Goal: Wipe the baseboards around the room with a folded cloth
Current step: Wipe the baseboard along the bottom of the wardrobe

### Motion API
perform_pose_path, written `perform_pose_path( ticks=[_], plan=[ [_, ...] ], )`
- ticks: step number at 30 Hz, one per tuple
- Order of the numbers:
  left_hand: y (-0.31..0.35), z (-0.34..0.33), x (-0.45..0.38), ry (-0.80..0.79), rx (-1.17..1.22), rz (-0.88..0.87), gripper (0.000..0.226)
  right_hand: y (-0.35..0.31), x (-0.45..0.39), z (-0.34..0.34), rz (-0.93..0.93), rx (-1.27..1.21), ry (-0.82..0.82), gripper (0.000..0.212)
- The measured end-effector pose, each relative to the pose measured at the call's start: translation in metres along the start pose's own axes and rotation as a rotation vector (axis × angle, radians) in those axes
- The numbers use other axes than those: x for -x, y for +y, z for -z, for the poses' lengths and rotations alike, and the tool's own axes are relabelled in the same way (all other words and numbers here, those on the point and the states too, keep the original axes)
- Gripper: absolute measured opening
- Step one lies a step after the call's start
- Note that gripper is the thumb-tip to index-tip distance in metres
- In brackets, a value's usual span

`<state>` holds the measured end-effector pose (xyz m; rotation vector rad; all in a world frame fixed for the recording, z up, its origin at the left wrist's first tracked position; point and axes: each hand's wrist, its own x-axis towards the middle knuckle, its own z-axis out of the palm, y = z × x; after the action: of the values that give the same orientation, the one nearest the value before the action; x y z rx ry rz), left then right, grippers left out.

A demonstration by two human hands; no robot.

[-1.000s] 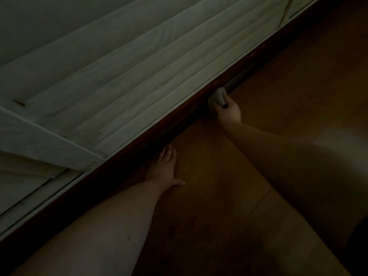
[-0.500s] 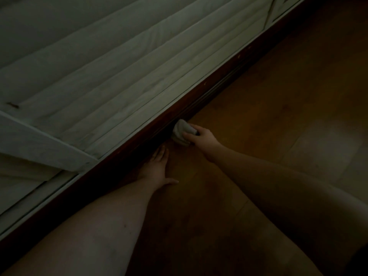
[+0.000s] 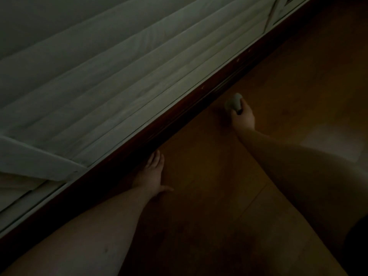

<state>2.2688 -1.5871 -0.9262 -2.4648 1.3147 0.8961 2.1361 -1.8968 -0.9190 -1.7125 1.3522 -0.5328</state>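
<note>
Head view, dim light: right hand [image 3: 243, 116] gripping a small pale folded cloth [image 3: 233, 102], fingers curled around it. Cloth held low over the wooden floor [image 3: 278, 80], near the dark baseboard [image 3: 179, 114] but seemingly a little apart from it; contact hard to confirm in such darkness. Left hand [image 3: 152, 172] flat on the floor just beside the baseboard, fingers straight and spread, thumb pointing out, holding nothing, apparently serving as support for the body. Above the baseboard, pale slatted panels [image 3: 119, 72] running along the wall, with one pale piece [image 3: 39, 166] jutting out at the lower left.

Step in hand, by judgement: wiping of this stretch of baseboard along the slatted wall, with the cloth at this instant near the board and not pressed on it. Much of the room probably not yet done, only one wall being visible here.

Next move, probably: bringing the cloth onto the face of the baseboard and sliding it along the length with light steady pressure, keeping the fold tight so a clean side meets the wood. Attention needed for the grooves in the board, where dust may stay, and for the left hand, close to the path of the cloth on the near side.
</note>
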Motion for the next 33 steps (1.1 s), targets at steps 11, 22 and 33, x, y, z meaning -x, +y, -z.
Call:
perform_pose_path(
  ticks=[11,22,33],
  plan=[
    [0.000,-0.004,-0.001,-0.004,-0.021,-0.002,0.125,-0.020,-0.030,-0.036,0.042,0.056,-0.186,0.072],
    [-0.002,0.001,0.002,0.026,0.007,-0.021,0.125,-0.024,0.095,-0.079,0.127,-0.038,-0.287,0.072],
    [0.002,0.007,0.005,0.013,-0.028,-0.001,0.125,-0.027,0.128,-0.093,0.110,0.102,-0.628,0.063]
  ],
)
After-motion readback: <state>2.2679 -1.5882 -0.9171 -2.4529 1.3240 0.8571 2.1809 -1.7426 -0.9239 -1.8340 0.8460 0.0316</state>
